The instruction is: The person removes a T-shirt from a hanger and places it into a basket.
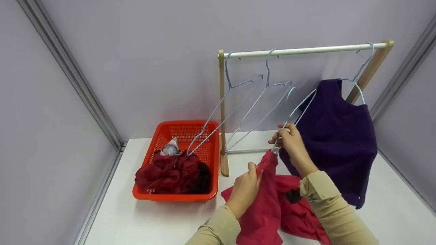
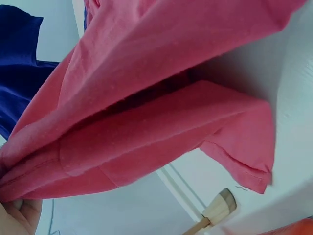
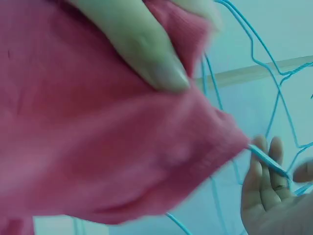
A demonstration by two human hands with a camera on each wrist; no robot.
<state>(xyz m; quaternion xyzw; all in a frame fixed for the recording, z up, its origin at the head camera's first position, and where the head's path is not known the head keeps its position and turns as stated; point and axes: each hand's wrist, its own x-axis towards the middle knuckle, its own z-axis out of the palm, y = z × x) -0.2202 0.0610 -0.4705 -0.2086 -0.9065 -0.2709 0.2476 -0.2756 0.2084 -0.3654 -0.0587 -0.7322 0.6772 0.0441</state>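
My left hand (image 1: 243,189) pinches a red garment (image 1: 260,204) by its gathered upper edge, thumb on top in the right wrist view. Lower folds of the cloth spread over the white table. In my right hand (image 1: 289,143) is a light blue wire hanger (image 1: 301,103), held by its side with the hook tilted up and away. One end of the hanger runs into the cloth (image 3: 215,137) and is hidden there; its wire (image 3: 269,160) crosses the right fingers (image 3: 254,181). The left wrist view shows the garment (image 2: 146,132) hanging in long folds.
A rack with a white rail (image 1: 313,50) stands behind the hands. Two bare hangers (image 1: 250,110) and a dark purple sleeveless top (image 1: 337,143) hang from it. To the left, a red-orange basket (image 1: 175,196) holds dark red cloth (image 1: 167,173) and black cloth (image 1: 203,178).
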